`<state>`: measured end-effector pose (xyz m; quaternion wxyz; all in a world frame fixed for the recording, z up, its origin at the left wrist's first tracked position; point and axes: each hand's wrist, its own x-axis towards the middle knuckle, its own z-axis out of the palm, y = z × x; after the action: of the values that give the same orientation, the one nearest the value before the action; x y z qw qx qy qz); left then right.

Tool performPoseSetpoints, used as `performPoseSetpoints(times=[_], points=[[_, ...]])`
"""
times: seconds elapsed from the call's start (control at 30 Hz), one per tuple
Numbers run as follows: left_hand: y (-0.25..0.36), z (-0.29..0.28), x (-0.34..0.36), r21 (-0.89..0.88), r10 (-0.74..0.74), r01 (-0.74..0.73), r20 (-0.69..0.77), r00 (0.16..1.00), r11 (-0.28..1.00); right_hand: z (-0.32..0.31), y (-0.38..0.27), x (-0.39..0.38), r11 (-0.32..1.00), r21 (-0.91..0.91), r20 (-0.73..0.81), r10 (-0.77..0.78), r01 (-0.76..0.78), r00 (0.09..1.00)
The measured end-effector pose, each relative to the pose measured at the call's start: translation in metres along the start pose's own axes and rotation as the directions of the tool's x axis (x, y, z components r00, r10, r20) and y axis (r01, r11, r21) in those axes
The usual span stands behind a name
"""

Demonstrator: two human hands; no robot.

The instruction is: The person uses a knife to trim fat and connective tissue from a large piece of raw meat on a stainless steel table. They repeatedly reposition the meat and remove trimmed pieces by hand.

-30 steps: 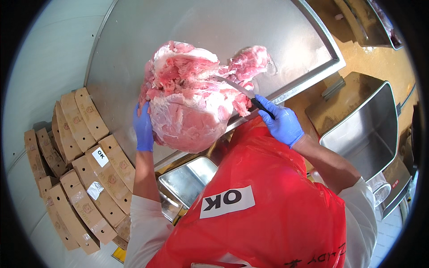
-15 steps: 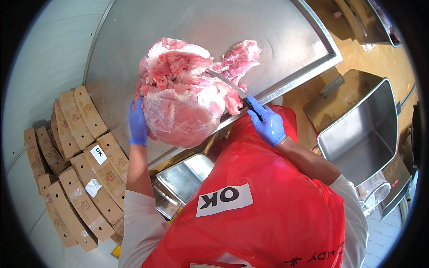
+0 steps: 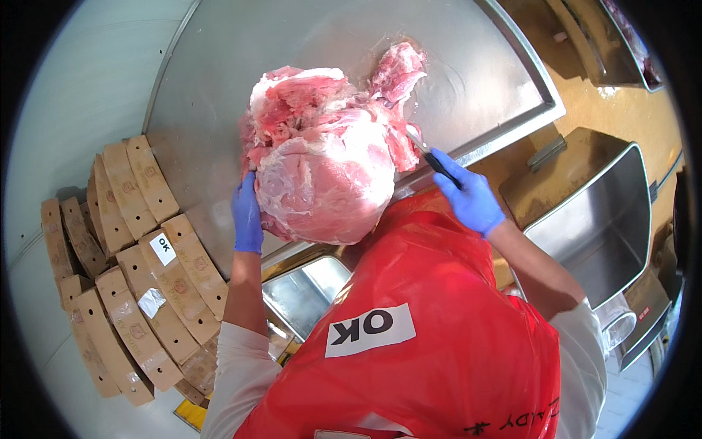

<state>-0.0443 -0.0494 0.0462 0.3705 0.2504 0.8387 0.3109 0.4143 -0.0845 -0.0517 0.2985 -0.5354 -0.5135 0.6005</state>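
Observation:
A large, rounded cut of raw meat (image 3: 322,179), pink with pale fat, rests near the front edge of a metal table (image 3: 219,44). From its far right side, a narrow lobe of meat (image 3: 398,73) sticks out over the metal. My blue-gloved left hand (image 3: 248,214) grips the left side of the cut, with some fingertips hidden against it. In my blue-gloved right hand (image 3: 474,199) is a knife (image 3: 442,168) with a black handle. Its short visible blade points up and left, and the tip reaches the right edge of the meat.
A raised rim (image 3: 504,139) borders the table. Flattened cardboard boxes (image 3: 146,300) are stacked at left, by a pale wall. Below the table edge sits a shallow metal tray (image 3: 307,293). A deep metal bin (image 3: 596,227) stands at right; another container (image 3: 621,44) holds meat at far right.
The meat has shifted right and turned a little, my left hand moving with it. My right hand has drawn the knife right, from the meat's upper middle to its right edge.

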Motion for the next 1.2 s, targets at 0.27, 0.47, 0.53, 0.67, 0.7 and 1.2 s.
performPoseSetpoints(times=[0.27,0.47,0.53,0.67,0.7,1.2], points=[[0.021,-0.016,0.031,0.243,0.064,-0.065,0.014,0.998,0.968,-0.095,-0.023,-0.003,0.965,-0.173,0.214,-0.161,0.2,0.963],[0.04,-0.022,0.053,0.242,0.176,-0.216,0.178,0.968,0.946,-0.097,-0.04,0.022,0.947,-0.241,0.329,-0.124,0.21,0.936],[0.046,-0.017,0.054,0.22,0.134,-0.168,0.161,0.978,0.961,-0.101,-0.061,0.036,0.941,-0.295,0.393,-0.042,0.169,0.919],[0.046,-0.02,0.058,0.19,0.141,-0.176,0.184,0.973,0.966,-0.105,-0.116,0.066,0.871,-0.485,0.486,0.187,0.085,0.854],[0.042,-0.022,0.061,0.188,0.153,-0.19,0.192,0.969,0.964,-0.107,-0.129,0.074,0.83,-0.555,0.485,0.265,0.059,0.834],[0.029,-0.014,0.085,0.203,0.252,-0.277,0.14,0.958,0.939,-0.121,-0.204,0.156,0.819,-0.55,0.676,0.323,0.162,0.662]])
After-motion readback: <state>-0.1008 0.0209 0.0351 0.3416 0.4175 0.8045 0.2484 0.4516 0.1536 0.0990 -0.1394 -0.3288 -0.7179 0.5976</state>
